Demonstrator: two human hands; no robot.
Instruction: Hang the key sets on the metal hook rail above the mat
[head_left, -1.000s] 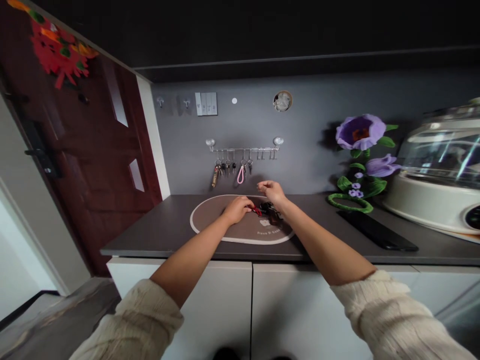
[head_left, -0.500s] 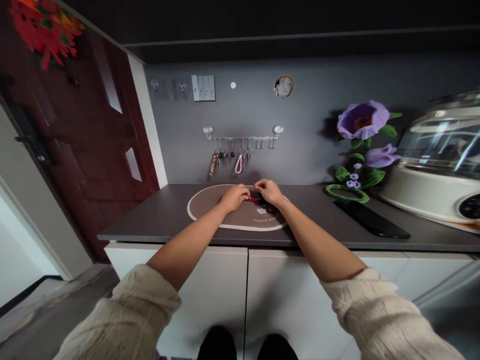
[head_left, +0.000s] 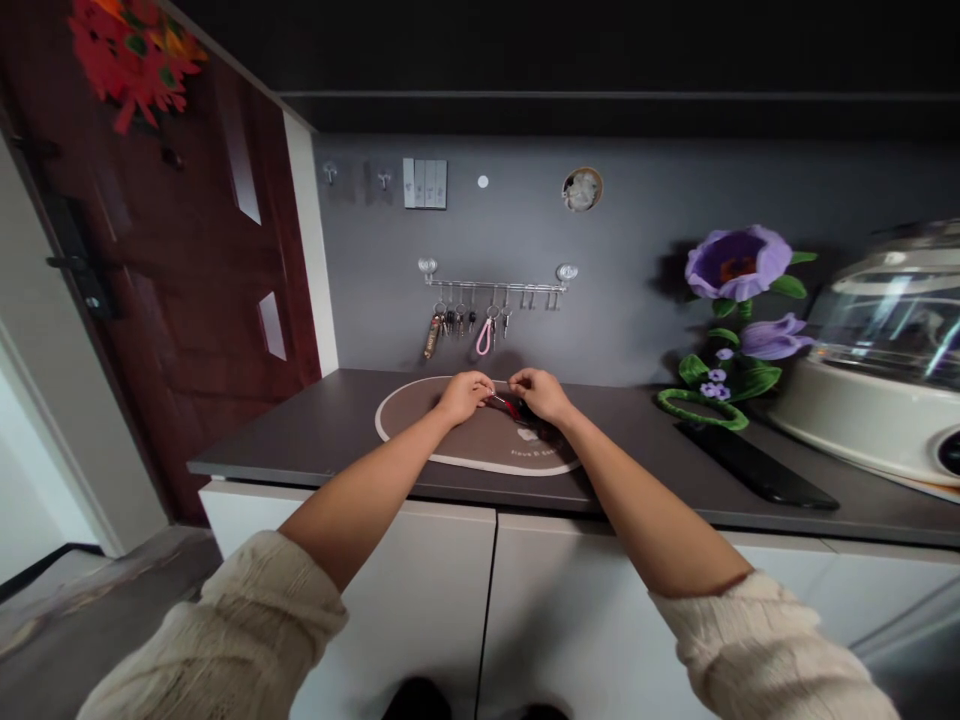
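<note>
Both my hands meet over a brown oval mat [head_left: 450, 450] with a pale rim on the dark counter. My left hand [head_left: 465, 394] is closed in a pinch on a small bunch of keys with a red tag [head_left: 511, 406]. My right hand [head_left: 538, 392] is closed on the same bunch from the right, just above the mat. Dark key parts lie under my right hand [head_left: 541, 430]. On the wall behind, a metal hook rail [head_left: 495, 287] carries several hanging keys and a pink loop [head_left: 484, 338].
A dark red door [head_left: 150, 280] stands at the left. A purple fabric flower [head_left: 731, 320] and a white lidded appliance [head_left: 877, 380] stand at the right, with a flat black slab [head_left: 754, 463] before them. White cabinet doors [head_left: 525, 600] are below the counter [head_left: 300, 440].
My right hand came down from above the mat to join my left hand on the key bunch. The hands have since lifted it slightly; the view shifted a little.
</note>
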